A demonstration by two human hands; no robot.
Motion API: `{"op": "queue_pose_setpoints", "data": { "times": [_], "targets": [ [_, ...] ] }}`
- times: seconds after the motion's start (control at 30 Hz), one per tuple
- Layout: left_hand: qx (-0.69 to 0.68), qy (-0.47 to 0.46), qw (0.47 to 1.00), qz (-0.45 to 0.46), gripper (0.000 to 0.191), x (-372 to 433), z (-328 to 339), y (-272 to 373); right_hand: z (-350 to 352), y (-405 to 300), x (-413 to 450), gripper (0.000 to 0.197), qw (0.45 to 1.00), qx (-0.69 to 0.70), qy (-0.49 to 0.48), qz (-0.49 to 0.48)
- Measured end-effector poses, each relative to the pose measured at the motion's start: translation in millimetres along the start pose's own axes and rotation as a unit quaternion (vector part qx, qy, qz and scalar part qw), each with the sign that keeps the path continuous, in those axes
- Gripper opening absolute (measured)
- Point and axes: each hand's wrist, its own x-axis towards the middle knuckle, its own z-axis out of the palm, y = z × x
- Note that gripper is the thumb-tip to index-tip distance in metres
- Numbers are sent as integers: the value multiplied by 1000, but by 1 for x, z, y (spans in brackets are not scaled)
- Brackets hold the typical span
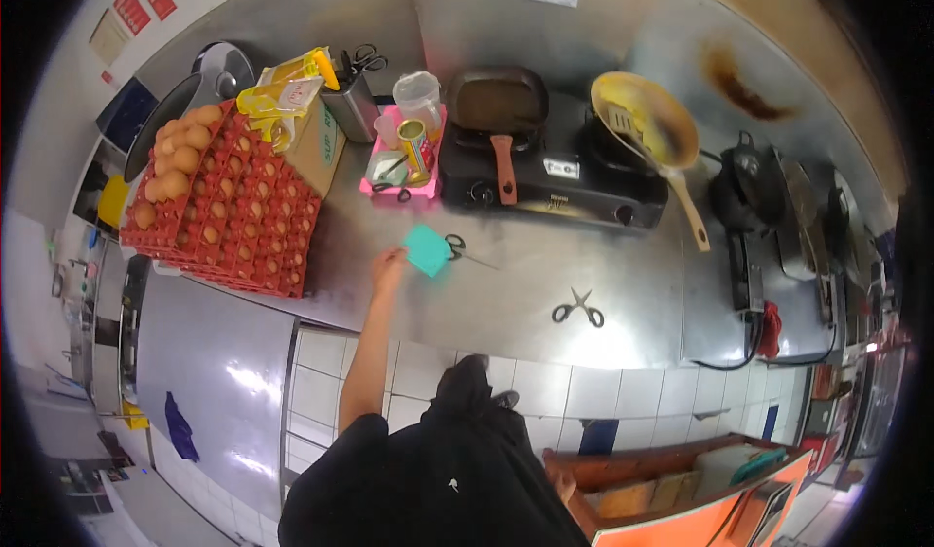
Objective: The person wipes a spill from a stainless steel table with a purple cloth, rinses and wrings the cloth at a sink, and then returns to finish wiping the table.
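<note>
My left hand holds a flat turquoise square by its left corner, over the stainless steel counter; whether it is cloth or plastic I cannot tell. Just right of it lies a black-handled pair of scissors, partly covered by the square in this view. Another pair of scissors rests farther right with its blades spread. My right hand is low beside my body, at the rim of an open orange drawer or box. My body hides part of that hand, so its grip is unclear.
Egg trays are stacked at left beside a carton. A pink basket holds a can and a jug. The two-burner gas stove carries a square pan and a frying pan, whose handle overhangs the front.
</note>
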Motion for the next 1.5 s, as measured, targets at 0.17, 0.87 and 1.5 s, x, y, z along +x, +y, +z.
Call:
{"op": "queue_pose_setpoints", "data": {
  "times": [0.17,0.87,1.5],
  "targets": [
    [177,71,975,116,57,20,13,8,45,-102,54,21,992,-58,17,-112],
    [390,32,877,280,29,89,-37,58,394,-418,137,19,849,-306,-231,-363],
    [504,-53,797,328,68,91,-90,-10,309,-407,158,63,935,-124,-173,-282]
  ]
}}
